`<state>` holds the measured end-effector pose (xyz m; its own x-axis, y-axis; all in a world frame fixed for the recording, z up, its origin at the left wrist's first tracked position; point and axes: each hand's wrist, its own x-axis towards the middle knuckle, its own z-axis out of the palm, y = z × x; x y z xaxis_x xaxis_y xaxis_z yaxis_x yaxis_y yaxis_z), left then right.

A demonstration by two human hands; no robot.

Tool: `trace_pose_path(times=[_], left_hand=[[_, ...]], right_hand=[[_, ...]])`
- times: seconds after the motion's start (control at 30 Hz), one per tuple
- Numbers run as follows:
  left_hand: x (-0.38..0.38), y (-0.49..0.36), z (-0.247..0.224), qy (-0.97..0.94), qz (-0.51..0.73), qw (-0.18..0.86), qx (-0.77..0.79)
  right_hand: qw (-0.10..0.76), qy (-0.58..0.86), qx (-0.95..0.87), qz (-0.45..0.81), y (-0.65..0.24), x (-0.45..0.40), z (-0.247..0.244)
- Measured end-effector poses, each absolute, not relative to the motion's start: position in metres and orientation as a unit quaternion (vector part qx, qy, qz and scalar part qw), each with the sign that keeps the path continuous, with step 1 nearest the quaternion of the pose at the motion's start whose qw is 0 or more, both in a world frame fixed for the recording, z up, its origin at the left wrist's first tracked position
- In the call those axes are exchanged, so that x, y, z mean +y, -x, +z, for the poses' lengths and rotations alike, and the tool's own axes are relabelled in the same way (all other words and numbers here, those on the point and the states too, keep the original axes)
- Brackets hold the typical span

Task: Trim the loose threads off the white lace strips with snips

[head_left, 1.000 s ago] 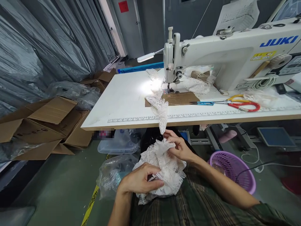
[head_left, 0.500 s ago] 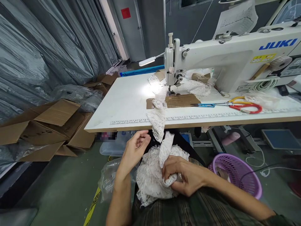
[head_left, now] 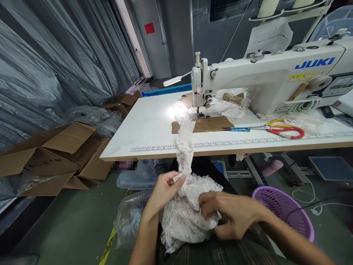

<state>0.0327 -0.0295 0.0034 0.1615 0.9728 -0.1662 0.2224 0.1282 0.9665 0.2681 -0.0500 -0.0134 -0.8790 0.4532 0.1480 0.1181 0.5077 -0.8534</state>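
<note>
White lace [head_left: 184, 151] runs from beside the sewing machine's needle, over the table's front edge, down to a bunched heap on my lap. My left hand [head_left: 165, 187] pinches the lace strip just below the table edge, thumb and fingers together. At the heap's right side my right hand [head_left: 228, 211] has its fingers curled round the lace, slightly blurred. The white sewing machine [head_left: 261, 77] stands on the table, its lamp lighting the lace near the needle. Brown card [head_left: 212, 125] lies in front of the needle.
Scissors with red and yellow handles [head_left: 286, 131] and blue snips [head_left: 239, 129] lie on the white table [head_left: 143, 121]. A purple basket [head_left: 284, 209] stands on the floor at right. Open cardboard boxes [head_left: 68, 147] are at left, a plastic bag [head_left: 128, 217] near my left arm.
My left hand has moved down and right and closed on the lace strip. My right hand has shifted right and slightly down with the lace. The view has tilted a little upward.
</note>
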Motion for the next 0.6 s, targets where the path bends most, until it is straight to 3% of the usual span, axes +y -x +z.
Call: trace_pose_path(times=[0.07,0.2,0.33,0.43,0.6], left_hand=[[-0.04,-0.027,0.004,-0.53,0.345,0.587,0.506],[-0.054,-0.025,-0.001,-0.518,0.342,0.63,0.466],[-0.062,-0.032,-0.005,-0.582,0.26,0.641,0.429],[-0.063,-0.035,-0.007,-0.617,0.216,0.63,0.419],[-0.059,-0.028,-0.012,-0.63,0.245,0.594,0.437]], right_hand=[[0.182,0.217,-0.814,0.506,-0.277,-0.035,-0.01],[0.324,0.337,-0.6,0.65,-0.271,0.001,-0.02],[0.421,0.339,-0.387,0.747,-0.237,0.028,-0.028],[0.458,0.322,-0.335,0.758,-0.216,0.033,-0.025],[0.46,0.368,-0.358,0.724,-0.214,0.026,-0.025]])
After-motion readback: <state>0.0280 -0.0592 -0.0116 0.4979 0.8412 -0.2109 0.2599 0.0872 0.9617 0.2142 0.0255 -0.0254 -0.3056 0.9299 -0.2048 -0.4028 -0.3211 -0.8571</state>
